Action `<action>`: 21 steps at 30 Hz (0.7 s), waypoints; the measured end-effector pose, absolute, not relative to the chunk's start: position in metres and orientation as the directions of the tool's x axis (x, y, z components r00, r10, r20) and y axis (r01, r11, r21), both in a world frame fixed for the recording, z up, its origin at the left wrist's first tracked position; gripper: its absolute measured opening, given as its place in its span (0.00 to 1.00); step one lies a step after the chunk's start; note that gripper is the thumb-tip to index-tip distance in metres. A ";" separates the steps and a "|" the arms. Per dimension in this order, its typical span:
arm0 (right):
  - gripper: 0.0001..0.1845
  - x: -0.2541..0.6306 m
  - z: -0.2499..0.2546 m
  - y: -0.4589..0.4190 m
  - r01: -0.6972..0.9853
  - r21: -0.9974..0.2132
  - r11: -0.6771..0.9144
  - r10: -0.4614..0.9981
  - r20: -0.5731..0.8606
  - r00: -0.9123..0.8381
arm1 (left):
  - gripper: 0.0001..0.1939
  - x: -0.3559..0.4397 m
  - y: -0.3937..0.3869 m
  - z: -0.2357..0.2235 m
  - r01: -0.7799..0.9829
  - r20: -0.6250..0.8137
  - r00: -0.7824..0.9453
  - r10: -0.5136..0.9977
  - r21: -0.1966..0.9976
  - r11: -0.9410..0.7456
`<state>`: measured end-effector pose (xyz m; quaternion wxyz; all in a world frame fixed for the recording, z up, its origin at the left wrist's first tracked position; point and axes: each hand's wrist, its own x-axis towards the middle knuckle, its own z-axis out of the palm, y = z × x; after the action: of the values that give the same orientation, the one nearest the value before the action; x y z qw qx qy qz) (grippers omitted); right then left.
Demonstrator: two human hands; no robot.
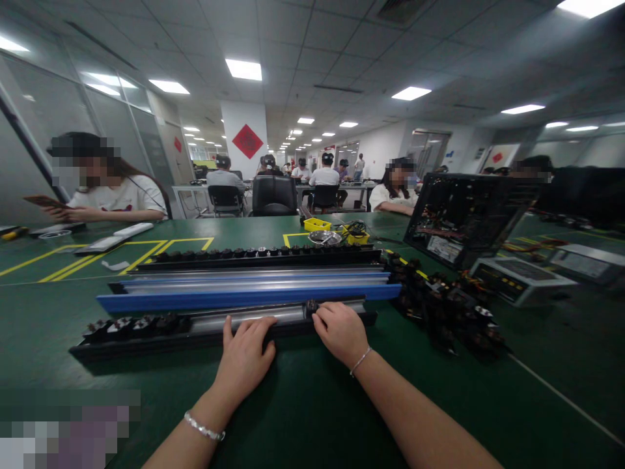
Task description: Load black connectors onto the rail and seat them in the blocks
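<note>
A long black channel point(146, 344) lies across the green table in front of me. Several small black parts with metal prongs point(144, 324) sit in its left end. My left hand point(247, 355) rests on the channel's near edge and middle, fingers spread, holding nothing. With its fingertips, my right hand point(342, 331) pinches a small black part point(311, 307) at the channel's right portion. Behind it lie a blue-edged channel point(244, 298) with a bare silvery inside and another black channel point(263, 258) filled with a row of similar parts.
A heap of black parts point(446, 309) lies at right, before a metal power supply box point(520, 280) and an open computer case point(463, 218). Yellow trays point(317, 225) and a metal dish point(324, 238) stand farther back. Co-workers sit across the table and beyond.
</note>
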<state>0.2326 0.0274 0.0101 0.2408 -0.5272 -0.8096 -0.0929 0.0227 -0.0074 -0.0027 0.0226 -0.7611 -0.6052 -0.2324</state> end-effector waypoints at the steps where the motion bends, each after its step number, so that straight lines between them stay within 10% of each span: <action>1: 0.16 0.232 0.010 0.027 0.898 -0.110 0.426 0.807 0.495 -0.323 | 0.19 0.023 -0.007 -0.003 0.932 0.380 0.158 0.911 0.248 -0.265; 21: 0.18 0.220 -0.004 0.041 0.867 -0.422 0.265 0.869 0.495 -0.024 | 0.18 0.026 -0.007 -0.002 0.930 0.394 0.130 0.910 0.270 -0.250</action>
<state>0.2198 0.0408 -0.0037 0.3469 -0.6063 -0.7156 0.0013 0.0255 -0.0072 -0.0017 0.0204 -0.7514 -0.6121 -0.2458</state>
